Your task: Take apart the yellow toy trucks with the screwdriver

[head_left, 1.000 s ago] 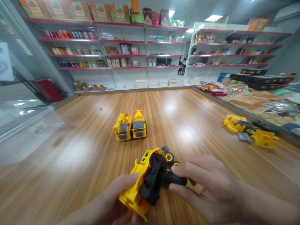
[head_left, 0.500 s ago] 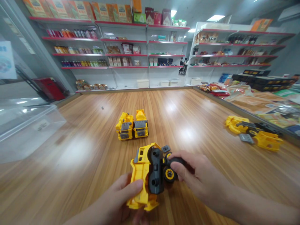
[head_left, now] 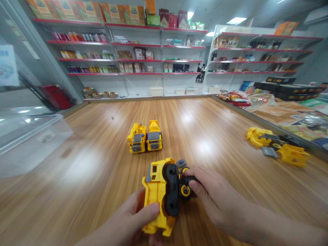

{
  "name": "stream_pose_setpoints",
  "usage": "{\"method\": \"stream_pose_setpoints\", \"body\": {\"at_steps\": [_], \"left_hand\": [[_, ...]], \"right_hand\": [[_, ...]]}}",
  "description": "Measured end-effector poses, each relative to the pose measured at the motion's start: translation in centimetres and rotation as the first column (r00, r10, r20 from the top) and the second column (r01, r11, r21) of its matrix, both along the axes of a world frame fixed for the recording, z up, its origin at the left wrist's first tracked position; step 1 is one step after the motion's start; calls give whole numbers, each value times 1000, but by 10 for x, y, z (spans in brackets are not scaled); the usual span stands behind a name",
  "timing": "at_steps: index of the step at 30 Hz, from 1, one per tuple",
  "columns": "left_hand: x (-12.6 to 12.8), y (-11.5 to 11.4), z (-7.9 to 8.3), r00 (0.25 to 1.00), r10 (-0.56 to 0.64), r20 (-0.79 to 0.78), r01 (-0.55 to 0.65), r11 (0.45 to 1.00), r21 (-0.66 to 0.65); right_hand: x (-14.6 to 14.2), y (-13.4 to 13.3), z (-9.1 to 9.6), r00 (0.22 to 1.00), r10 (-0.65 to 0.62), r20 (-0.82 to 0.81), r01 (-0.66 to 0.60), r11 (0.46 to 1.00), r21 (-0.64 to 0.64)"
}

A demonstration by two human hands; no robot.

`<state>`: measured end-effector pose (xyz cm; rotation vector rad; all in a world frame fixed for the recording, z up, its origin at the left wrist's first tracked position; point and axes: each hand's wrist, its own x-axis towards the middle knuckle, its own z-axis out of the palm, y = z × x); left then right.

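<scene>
My left hand [head_left: 139, 215] grips a yellow toy dump truck [head_left: 155, 188] from its left side, thumb on the dump bed. The truck is tipped over, with its black underside [head_left: 171, 191] facing right. My right hand [head_left: 214, 191] closes on a black screwdriver [head_left: 191, 179], its tip pointing left toward the truck's underside. Beside that tip are black wheels with yellow hubs [head_left: 186, 192], partly covered by my fingers; whether they touch the truck I cannot tell. A small grey plastic piece [head_left: 181, 163] lies just beyond the wheels.
Two yellow toy trucks [head_left: 137, 138] [head_left: 154, 136] stand side by side farther back on the wooden table [head_left: 102, 205]. Yellow toy parts [head_left: 293, 154] and a grey plate [head_left: 269, 152] lie at the right. A clear plastic bin [head_left: 33, 140] sits at the left; packaged goods [head_left: 276, 111] border the right edge.
The truck has tilted slightly and come a little nearer in my left hand. My right hand has shifted slightly left with the screwdriver, closer to the truck's underside.
</scene>
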<state>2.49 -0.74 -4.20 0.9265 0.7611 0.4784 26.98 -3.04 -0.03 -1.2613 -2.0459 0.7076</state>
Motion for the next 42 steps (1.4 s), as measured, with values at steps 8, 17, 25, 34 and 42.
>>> {"method": "stream_pose_setpoints", "body": {"at_steps": [8, 17, 25, 34, 42], "left_hand": [[-8, 2, 22, 982, -187, 17, 182, 971, 156], [1, 0, 30, 977, -196, 83, 180, 969, 167], [-1, -1, 22, 967, -186, 173, 164, 977, 133], [-1, -1, 18, 968, -200, 153, 182, 975, 124], [0, -1, 20, 965, -199, 170, 177, 975, 136]], "right_hand": [[0, -1, 14, 988, 57, 145, -57, 998, -7], [2, -3, 13, 985, 52, 166, -45, 998, -45], [-1, 0, 15, 982, 79, 174, -92, 994, 66], [1, 1, 12, 983, 83, 164, -94, 994, 59], [0, 1, 10, 991, 81, 109, -83, 996, 11]]}}
